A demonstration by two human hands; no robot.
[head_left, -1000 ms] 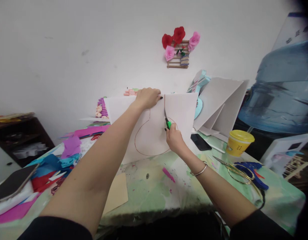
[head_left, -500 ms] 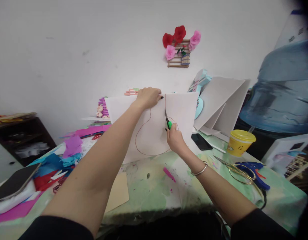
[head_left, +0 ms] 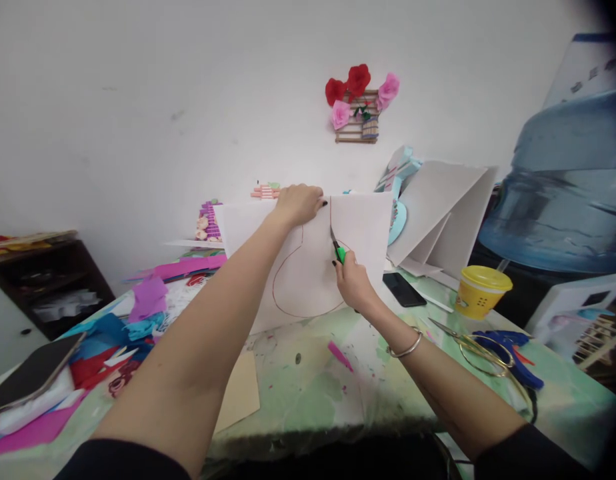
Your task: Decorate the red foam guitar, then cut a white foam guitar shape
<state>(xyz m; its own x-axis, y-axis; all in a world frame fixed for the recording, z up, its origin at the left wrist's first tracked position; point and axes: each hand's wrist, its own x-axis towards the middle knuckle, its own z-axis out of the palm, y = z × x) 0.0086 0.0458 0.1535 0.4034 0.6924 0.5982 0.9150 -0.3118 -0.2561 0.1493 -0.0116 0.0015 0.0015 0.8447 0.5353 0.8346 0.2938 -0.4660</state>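
A large white board [head_left: 253, 233] stands upright on the table, with a red-brown outline drawn on it: a round shape with a neck running to the top edge. My left hand [head_left: 301, 203] grips the board's top edge left of the neck's right-hand line. In my right hand [head_left: 353, 280] is a green-handled cutting knife [head_left: 341, 253], its dark blade against the board on that line, below the top edge. The round part of the outline is partly covered by my right hand.
On the right lie a black phone [head_left: 404, 289], gold scissors [head_left: 484, 353], a blue-handled tool [head_left: 521, 367] and a yellow tub [head_left: 482, 293]. White boards [head_left: 438, 213] lean behind. Coloured scraps [head_left: 148, 300] cover the left side. A tan sheet [head_left: 241, 390] lies near the front edge.
The camera view has tilted slightly, so the scene sits a little lower. My right hand and the knife have shifted only slightly against the board; my left hand keeps its place.
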